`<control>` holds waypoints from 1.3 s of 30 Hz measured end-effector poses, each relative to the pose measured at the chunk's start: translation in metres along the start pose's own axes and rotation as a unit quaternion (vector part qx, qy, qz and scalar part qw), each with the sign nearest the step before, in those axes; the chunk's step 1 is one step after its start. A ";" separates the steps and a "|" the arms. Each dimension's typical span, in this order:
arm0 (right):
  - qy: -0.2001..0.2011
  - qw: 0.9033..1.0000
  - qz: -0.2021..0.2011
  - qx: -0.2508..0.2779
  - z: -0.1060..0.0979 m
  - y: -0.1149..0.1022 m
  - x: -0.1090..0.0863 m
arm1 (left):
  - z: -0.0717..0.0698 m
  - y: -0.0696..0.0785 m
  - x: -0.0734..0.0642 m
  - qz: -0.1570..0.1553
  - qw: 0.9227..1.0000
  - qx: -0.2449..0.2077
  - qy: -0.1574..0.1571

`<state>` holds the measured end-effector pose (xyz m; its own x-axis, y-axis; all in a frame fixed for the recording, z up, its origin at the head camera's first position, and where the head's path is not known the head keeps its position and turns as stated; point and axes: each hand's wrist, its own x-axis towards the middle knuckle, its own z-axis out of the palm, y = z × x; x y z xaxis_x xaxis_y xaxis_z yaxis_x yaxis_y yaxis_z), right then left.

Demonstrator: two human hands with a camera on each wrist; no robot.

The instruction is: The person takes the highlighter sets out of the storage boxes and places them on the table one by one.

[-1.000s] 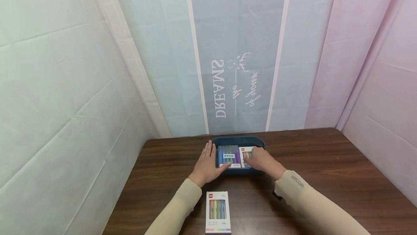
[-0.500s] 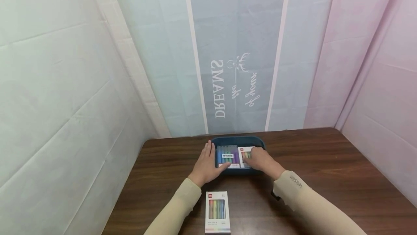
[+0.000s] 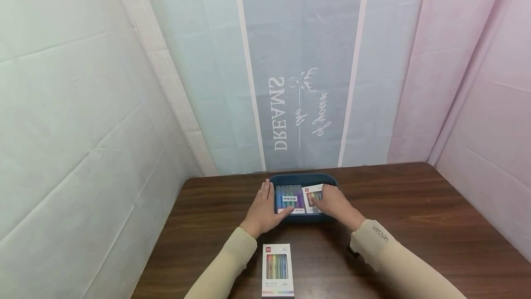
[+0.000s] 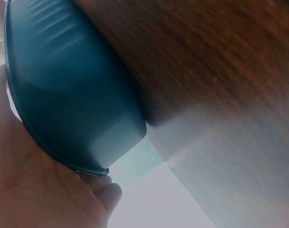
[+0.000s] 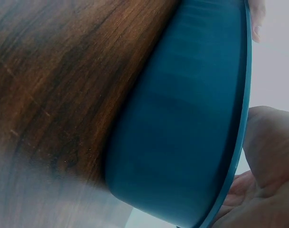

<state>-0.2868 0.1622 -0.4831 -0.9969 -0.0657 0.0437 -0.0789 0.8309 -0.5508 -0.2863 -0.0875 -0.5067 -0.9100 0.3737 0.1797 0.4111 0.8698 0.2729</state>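
Two bare hands work at a dark blue bin (image 3: 304, 179) on the brown wooden surface (image 3: 398, 216) in the head view. The left hand (image 3: 260, 210) lies with straight fingers along the bin's left side, its thumb spread out over the lower edge of a clear pen pack (image 3: 292, 192). The right hand (image 3: 338, 208) grips a small white box (image 3: 307, 199), thumb on its face; the box leans slightly askew inside the bin, just right of the pack. A larger white box (image 3: 277, 272) lies nearer the person. From the left wrist, the left hand borders the bin's rim. From the right wrist, the right hand shows beyond the rim, its hold hidden by the bin's wall.
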 end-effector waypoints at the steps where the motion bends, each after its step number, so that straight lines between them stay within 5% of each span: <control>1: 0.003 1.000 0.000 0.002 0.000 0.001 0.000 | 0.000 0.000 0.000 -0.001 1.000 0.000 0.000; 9: 0.014 1.000 -0.001 -0.005 -0.002 0.006 0.000 | 0.000 0.001 0.000 0.000 1.000 -0.004 0.001; 30: 0.074 0.991 -0.004 0.114 -0.006 0.013 -0.001 | -0.001 0.002 -0.001 -0.009 1.000 0.000 -0.006; 39: 0.022 0.987 0.039 0.151 -0.017 0.015 -0.001 | -0.002 0.002 0.000 -0.009 1.000 0.002 -0.010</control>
<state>-0.2875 0.1842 -0.4779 -0.9995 0.0213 0.0232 -0.0047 0.6291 -0.7773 -0.2849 -0.0859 -0.5046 -0.9182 0.3644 0.1553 0.3944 0.8777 0.2721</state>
